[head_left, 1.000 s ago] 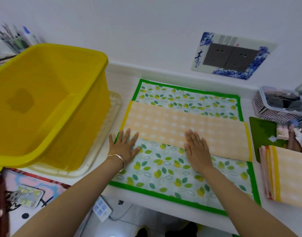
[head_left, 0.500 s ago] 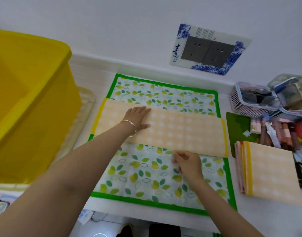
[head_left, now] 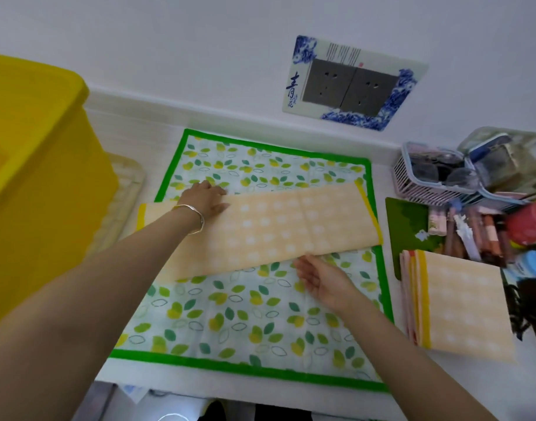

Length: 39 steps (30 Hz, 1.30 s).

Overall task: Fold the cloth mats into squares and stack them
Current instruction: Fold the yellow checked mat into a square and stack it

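- An orange-and-white checked cloth mat (head_left: pixel 269 229), folded into a long narrow strip, lies on a green-bordered leaf-print mat (head_left: pixel 230 323) spread on the white table (head_left: pixel 169 387).
- The strip's long axis runs left to right, and its right end is tilted slightly away from the person. Each short end has yellow binding.
- The left hand (head_left: pixel 204 197), with a silver bracelet (head_left: pixel 195 220) on its wrist, grips the strip's far long edge near the left end. The thumb lies on top and the fingers (head_left: pixel 218 191) curl over the edge.
- The right hand (head_left: pixel 321 278) is loosely spread, palm turned up. Its fingers (head_left: pixel 303 264) touch the near long edge; whether they slip under it cannot be told.
- Right of the right fingers, apart from them, sits a stack of folded square cloth mats (head_left: pixel 464 302).
- Left of the left fingers stands a yellow plastic bin (head_left: pixel 32 177).
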Motion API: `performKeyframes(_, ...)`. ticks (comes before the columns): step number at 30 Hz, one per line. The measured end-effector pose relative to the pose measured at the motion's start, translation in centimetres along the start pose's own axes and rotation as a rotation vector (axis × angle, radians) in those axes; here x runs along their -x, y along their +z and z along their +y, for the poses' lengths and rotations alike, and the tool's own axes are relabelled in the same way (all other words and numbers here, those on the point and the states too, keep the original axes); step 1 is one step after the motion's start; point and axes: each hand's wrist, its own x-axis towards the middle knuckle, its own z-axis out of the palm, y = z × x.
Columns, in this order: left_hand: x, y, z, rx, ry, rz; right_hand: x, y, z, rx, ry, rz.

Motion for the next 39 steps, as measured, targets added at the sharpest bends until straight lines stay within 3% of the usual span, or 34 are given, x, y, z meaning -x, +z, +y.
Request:
performKeyframes(6,4.1,-0.1,0.8,0.227,0.028,-0.089,-1.9,-0.9,-4.0,0.178,-0.274,0.059)
performKeyframes(10,6.4,1.7,2.1,0.411,0.03,-0.138,-2.0,-0.6,-4.6,0.169,-0.297,0.02)
performKeyframes(14,8.8,3.8,3.1,0.702,-0.137,0.029,0.0,-0.7,-1.3,0.376,-0.117,-0.073)
performKeyframes(16,9.7,4.7,2.8,0.739,-0.203,0.077,0.7,-1.1,0.3,0.47,-0.07,-0.098)
performKeyframes(20,11.4,5.6,2.5,0.801,-0.234,0.161,0.3,-0.6,1.0,0.429,-0.198,0.021)
performKeyframes(24,12.9,6.2,2.5,0.846,-0.205,0.173,-0.3,0.0,1.0,0.55,-0.396,0.125)
performKeyframes(29,13.9,6.4,2.0,0.485,-0.146,0.258,1.5,-4.3,3.0,0.987,-0.816,0.174)
performKeyframes(32,14.7,7.5,1.1,0.193,0.224,0.322,2.4,-7.0,4.9,1.472,-1.288,0.065)
performKeyframes(34,15.2,8.4,0.3,0.051,0.466,0.178,1.8,-7.8,6.1,1.725,-1.54,-0.033)
performKeyframes(36,15.4,9.0,-0.6,-0.065,0.579,0.04,1.3,-7.9,6.5,1.839,-1.604,-0.136)
performKeyframes(39,15.4,9.2,-1.5,-0.199,0.604,-0.023,1.3,-7.8,6.4,1.912,-1.658,-0.191)
